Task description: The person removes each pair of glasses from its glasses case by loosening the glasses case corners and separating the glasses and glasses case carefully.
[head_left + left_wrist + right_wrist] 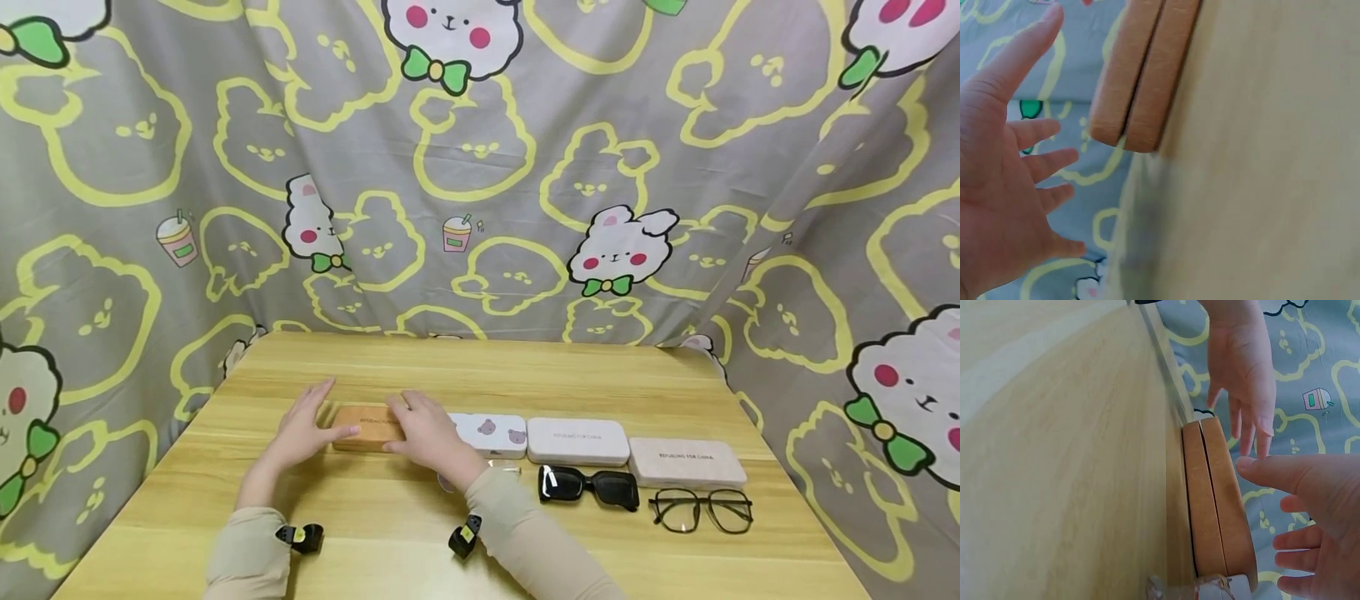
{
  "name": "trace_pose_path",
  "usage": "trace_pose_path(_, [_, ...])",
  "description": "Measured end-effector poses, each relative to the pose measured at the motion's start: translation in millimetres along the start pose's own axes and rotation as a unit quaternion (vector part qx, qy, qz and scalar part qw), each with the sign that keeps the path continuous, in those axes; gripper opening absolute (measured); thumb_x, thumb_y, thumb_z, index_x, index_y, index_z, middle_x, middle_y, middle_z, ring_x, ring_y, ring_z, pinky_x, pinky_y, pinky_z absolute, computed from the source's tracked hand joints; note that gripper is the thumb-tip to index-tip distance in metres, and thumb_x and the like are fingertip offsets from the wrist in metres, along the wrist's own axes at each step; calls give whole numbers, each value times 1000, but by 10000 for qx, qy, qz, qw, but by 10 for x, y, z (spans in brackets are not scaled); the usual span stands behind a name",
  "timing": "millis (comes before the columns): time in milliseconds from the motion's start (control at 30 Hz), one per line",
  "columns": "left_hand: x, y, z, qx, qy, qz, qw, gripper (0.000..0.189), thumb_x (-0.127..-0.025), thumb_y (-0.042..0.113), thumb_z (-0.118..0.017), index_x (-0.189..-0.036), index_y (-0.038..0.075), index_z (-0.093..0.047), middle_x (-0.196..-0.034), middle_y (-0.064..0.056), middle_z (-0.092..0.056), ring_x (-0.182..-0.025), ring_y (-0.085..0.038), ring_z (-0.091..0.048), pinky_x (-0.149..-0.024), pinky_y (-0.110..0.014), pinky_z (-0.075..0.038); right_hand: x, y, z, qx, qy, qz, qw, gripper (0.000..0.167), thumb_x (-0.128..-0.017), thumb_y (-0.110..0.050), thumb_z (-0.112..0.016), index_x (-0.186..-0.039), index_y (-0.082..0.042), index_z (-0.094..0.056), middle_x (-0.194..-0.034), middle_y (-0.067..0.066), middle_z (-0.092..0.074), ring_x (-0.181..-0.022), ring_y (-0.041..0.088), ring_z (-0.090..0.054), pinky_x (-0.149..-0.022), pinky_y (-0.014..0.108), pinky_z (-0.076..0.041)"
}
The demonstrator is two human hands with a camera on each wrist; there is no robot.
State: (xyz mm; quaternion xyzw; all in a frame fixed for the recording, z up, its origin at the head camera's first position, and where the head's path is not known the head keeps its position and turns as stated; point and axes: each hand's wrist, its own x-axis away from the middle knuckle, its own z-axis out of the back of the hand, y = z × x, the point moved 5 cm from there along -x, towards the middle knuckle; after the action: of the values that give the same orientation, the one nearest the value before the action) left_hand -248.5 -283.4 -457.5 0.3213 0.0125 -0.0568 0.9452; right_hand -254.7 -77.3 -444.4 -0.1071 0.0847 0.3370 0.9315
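Note:
A brown glasses case (371,417) lies closed on the table, between the two hands. My left hand (302,432) is beside its left end with fingers spread, the thumb extended over the case in the head view. In the left wrist view, those fingers are apart from the case (1141,81). My right hand (429,429) is over the right end of the case and hides that part. Seen from the right wrist, its thumb (1266,470) and fingers are straight and spread beside the case (1216,500). Thin-rimmed glasses (512,468) are partly hidden behind the right wrist.
To the right, a white case with bear prints (491,433), a plain white case (577,442) and a pinkish case (686,461) continue the row. Black sunglasses (588,485) and black-framed glasses (699,502) lie in front. A patterned curtain (487,208) surrounds the table.

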Motion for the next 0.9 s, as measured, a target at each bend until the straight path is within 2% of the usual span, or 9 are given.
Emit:
trace_pose_path(133, [31,-102,-85,24,-195,205,9996,108,-81,54,-71,-157,11,-9,-160,-27,-13,-144,-57,-1,-101,-84,-1,-10,-49,-28,84,40,105,9999,72,-84,-49,-72,-143,-17,-47,-141,12,-54,-131,28,-52,-111,39,-42])
trace_pose_path(333, [60,-197,-170,121,-553,487,9972,110,-81,56,-70,-158,11,-5,-160,-28,-9,-145,-56,6,-97,-86,4,-23,-66,-84,94,-83,25,9999,68,-84,-46,-73,-142,-19,-50,-140,10,-54,-132,27,-51,-110,39,-43])
trace_pose_path(567, [45,-208,-246,58,-664,576,9961,110,-79,56,-72,-156,4,-12,-160,-28,-12,-144,-57,6,-98,-85,8,-53,-35,-145,67,-157,-155,9997,65,-83,-44,-74,-140,-21,-52,-139,9,-56,-131,26,-52,-110,40,-43])
trace_pose_path(900, [36,-256,-322,75,-739,694,9948,112,-75,54,-77,-155,2,-18,-160,-30,-5,-144,-55,10,-99,-81,16,-75,-24,-201,148,-90,-133,9998,63,-82,-44,-75,-137,-20,-56,-133,8,-61,-122,25,-59,-108,37,-45])
